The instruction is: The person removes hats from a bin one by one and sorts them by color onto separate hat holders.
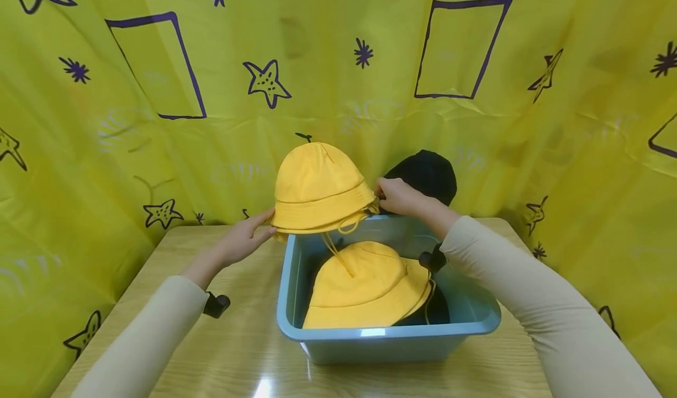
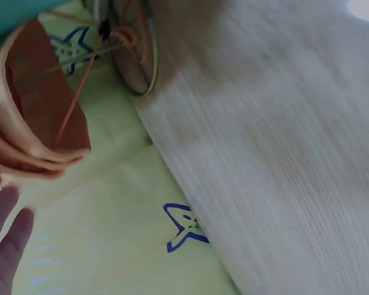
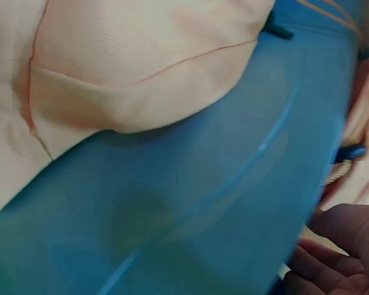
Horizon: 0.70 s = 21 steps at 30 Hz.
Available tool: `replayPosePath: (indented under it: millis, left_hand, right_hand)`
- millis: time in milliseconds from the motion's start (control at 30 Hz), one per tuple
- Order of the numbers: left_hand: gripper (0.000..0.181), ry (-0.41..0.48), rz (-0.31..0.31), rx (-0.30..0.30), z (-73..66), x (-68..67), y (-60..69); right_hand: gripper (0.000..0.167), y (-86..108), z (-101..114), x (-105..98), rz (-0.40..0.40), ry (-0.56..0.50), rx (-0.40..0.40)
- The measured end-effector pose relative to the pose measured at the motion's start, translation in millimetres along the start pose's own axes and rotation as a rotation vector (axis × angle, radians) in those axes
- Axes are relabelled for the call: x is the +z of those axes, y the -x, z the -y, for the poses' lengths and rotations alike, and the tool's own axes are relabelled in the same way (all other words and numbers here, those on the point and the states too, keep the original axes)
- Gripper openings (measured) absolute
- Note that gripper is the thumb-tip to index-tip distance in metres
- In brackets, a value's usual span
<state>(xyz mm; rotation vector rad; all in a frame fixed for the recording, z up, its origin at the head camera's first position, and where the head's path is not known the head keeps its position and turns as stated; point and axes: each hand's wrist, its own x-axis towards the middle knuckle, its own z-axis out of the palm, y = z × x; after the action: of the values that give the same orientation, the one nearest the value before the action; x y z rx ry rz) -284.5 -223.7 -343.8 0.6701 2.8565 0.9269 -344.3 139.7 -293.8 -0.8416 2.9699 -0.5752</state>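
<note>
My left grip (image 1: 243, 240) and right grip (image 1: 399, 197) pinch opposite brim edges of a yellow sprout-topped bucket hat (image 1: 319, 189) over the bin's (image 1: 381, 349) far-left corner, crown up, tipped slightly left, long axis left-right.

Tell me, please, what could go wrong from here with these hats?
The held hat trails a loose cord toward the yellow hat in the bin; it may snag there. The held hat could slip, since the left hand touches only its brim. The right hand might nudge the black hat close by.
</note>
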Motion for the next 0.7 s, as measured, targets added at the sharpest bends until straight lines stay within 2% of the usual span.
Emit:
replayPosePath:
  millis: [133, 367, 533, 700]
  left_hand:
    - [0.069, -0.062, -0.017, 0.027, -12.7, 0.3, 12.9]
    - [0.071, -0.199, -0.039, 0.150, -41.8, 0.2, 25.4]
    - [0.080, -0.259, -0.017, 0.222, -60.8, 8.2, 35.7]
    - [0.086, -0.299, 0.002, 0.277, -76.9, 19.5, 48.1]
  right_hand:
    - [0.021, 4.9, 4, -9, 0.031, 0.031, -0.029]
    - [0.037, 11.4, 12, -27, 0.099, 0.061, -0.018]
    - [0.041, 18.4, 17, -33, 0.121, 0.057, -0.019]
    - [0.042, 28.3, 17, -32, 0.114, 0.020, -0.079]
